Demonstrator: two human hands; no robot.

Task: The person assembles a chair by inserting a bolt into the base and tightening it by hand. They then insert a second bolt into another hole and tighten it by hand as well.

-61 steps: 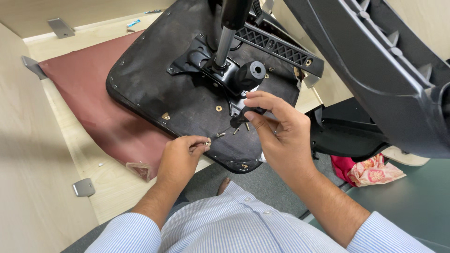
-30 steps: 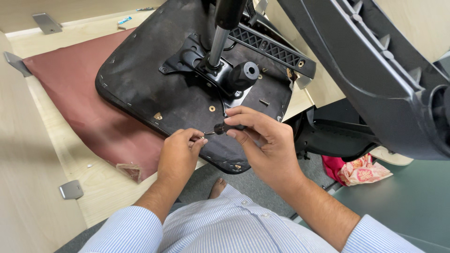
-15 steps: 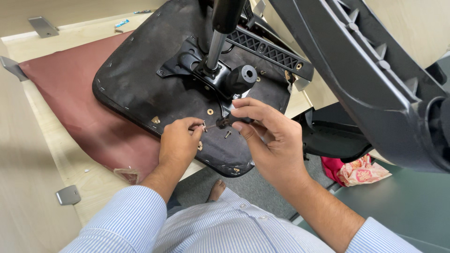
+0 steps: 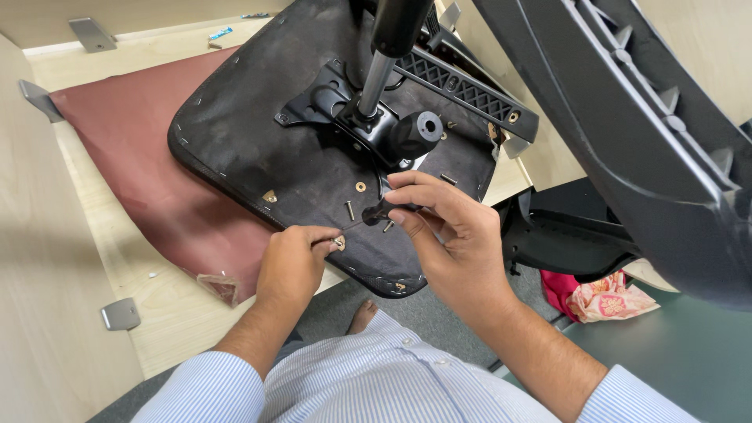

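Observation:
An upturned black chair seat point(image 4: 258, 133) lies on a wooden desk, its metal mechanism plate point(image 4: 345, 110) and gas column point(image 4: 388, 55) pointing up. My right hand point(image 4: 446, 235) grips a small black-handled screwdriver point(image 4: 377, 211) over the seat's near edge. My left hand point(image 4: 294, 262) pinches a small screw or washer point(image 4: 339, 243) at the tool's thin tip. Two loose screws point(image 4: 350, 210) stand upright in the seat beside the tool.
A maroon cloth point(image 4: 141, 172) lies under the seat on the wooden desk point(image 4: 164, 305). Metal brackets point(image 4: 121, 313) are fixed to the desk walls. A large black plastic chair part point(image 4: 650, 133) looms at right, and a pink patterned cloth point(image 4: 607, 298) lies on the floor.
My hands have come together near the seat's front edge, the screwdriver tip now meeting the small piece in my left fingers. The view has shifted slightly.

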